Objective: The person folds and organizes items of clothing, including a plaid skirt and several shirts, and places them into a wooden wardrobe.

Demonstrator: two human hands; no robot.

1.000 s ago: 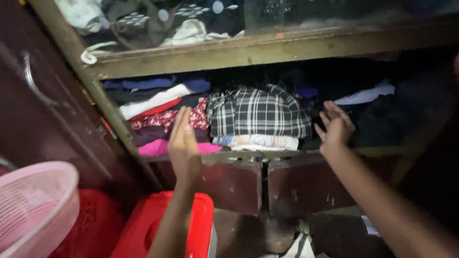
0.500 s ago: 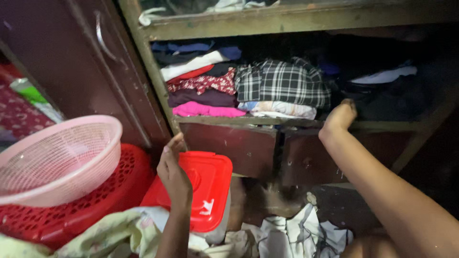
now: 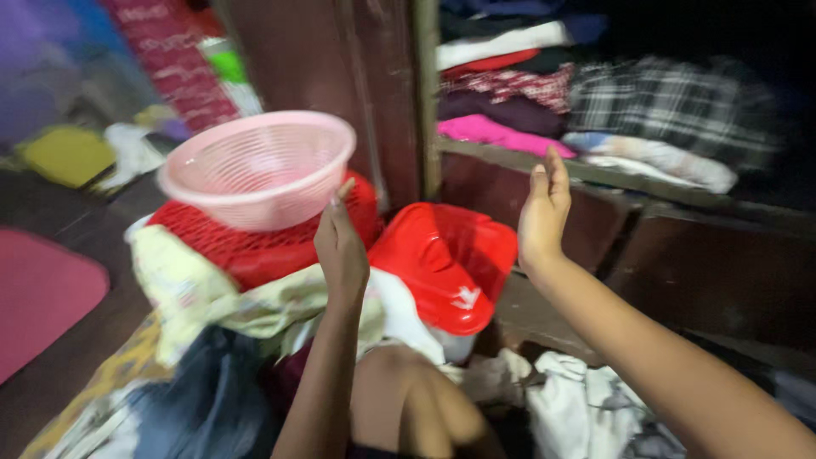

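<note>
My left hand [image 3: 342, 244] is raised with fingers apart, holding nothing, in front of a red perforated basket [image 3: 255, 242] and a pink mesh bowl [image 3: 259, 166] stacked on it. My right hand [image 3: 544, 208] is open too, held up just above a red plastic lid [image 3: 446, 263] and below the cupboard shelf edge [image 3: 595, 174]. Folded clothes sit on that shelf: a pink piece [image 3: 493, 134] and a black-and-white checked cloth [image 3: 671, 102]. A pale yellow-green cloth [image 3: 212, 293] drapes over my lap beside the basket.
The dark brown cupboard door [image 3: 323, 59] stands open to the left of the shelf. White crumpled cloth [image 3: 578, 399] lies on the floor by my knee [image 3: 399, 399]. A pink mat [image 3: 42, 293] and a yellow item [image 3: 68, 153] lie on the floor at left.
The view has swung left and down. Both hands have come away from the shelf of folded clothes; my right hand left the shelf edge and now hovers over the red lid.
</note>
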